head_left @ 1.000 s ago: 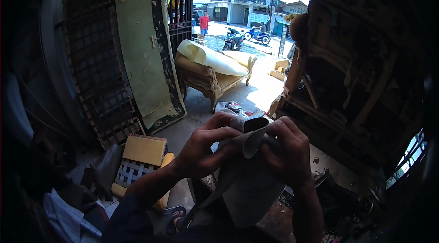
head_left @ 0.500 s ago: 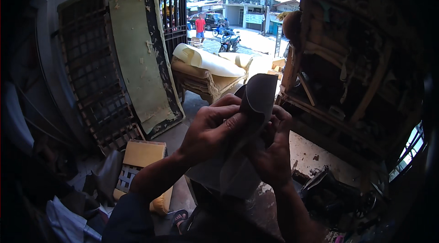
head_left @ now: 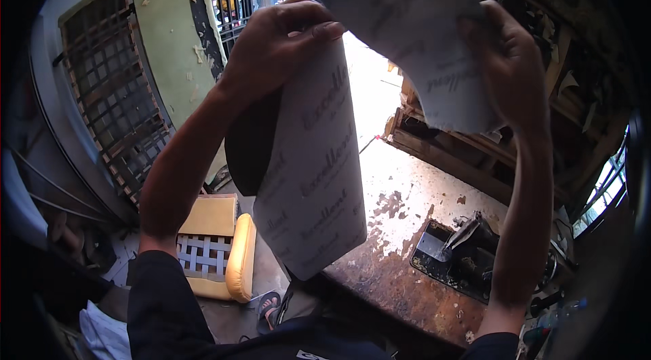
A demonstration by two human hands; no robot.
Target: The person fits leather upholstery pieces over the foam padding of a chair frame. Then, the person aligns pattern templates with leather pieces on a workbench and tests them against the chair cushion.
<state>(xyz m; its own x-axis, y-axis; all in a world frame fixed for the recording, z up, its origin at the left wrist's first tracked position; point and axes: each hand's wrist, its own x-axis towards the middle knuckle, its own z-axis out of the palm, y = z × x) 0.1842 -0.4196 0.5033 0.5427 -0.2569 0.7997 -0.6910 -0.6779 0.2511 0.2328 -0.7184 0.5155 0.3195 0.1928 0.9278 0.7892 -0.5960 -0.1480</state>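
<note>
My left hand [head_left: 281, 45] is closed on the top of a grey-white sheet piece [head_left: 315, 163], which looks like upholstery vinyl with print across its pale backing. It hangs down in front of me, and a dark face [head_left: 251, 143] shows along its left side. Higher on the right, my right hand [head_left: 505, 65] grips a second piece of the same material [head_left: 413, 28], with a rounded upper end and a curved edge. Whether the two pieces join behind my left fingers I cannot tell. The fingertips of my right hand lie over the pale backing.
Below right, a black sewing machine [head_left: 458, 251] sits on a worn brown table [head_left: 386, 292]. A yellow seat frame with woven webbing [head_left: 207, 255] stands on the floor at left. Padded and webbed panels [head_left: 173, 41] lean on the wall; wooden furniture frames [head_left: 454, 136] are stacked at right.
The folded bundle held between both hands is now spread apart and raised. My hands have moved up and away from each other, showing the printed backing. The view has tilted downward.
</note>
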